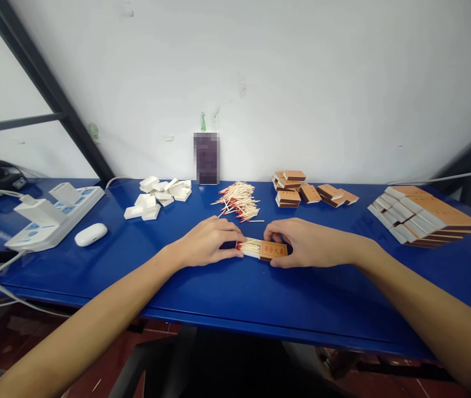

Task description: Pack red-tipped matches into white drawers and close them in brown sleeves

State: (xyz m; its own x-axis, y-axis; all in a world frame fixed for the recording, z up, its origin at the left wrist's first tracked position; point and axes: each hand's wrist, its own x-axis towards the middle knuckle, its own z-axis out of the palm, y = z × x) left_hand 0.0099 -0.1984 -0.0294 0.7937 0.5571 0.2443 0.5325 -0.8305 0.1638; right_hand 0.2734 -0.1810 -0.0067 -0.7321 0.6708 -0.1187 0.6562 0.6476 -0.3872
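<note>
Close to the table's front, my left hand (213, 242) pinches the left end of a white matchbox tray (252, 254) filled with red-headed matches. The tray's right part is inside an orange matchbox sleeve (273, 250) with red lettering. My right hand (305, 243) grips that sleeve at its right end, thumb on the near side and fingers on the far side. Behind my hands lies a loose heap of matches (239, 200). Several white empty trays (148, 205) lie to the left of it, and several orange matchboxes (288, 198) are piled to its right.
A block of stacked matchboxes (426, 214) stands at the right. On the left are a white power strip (55, 221) with plugs and cables, and a white earbud case (90, 235). A blurred dark rectangle (207, 159) leans at the wall behind the blue table (202, 298).
</note>
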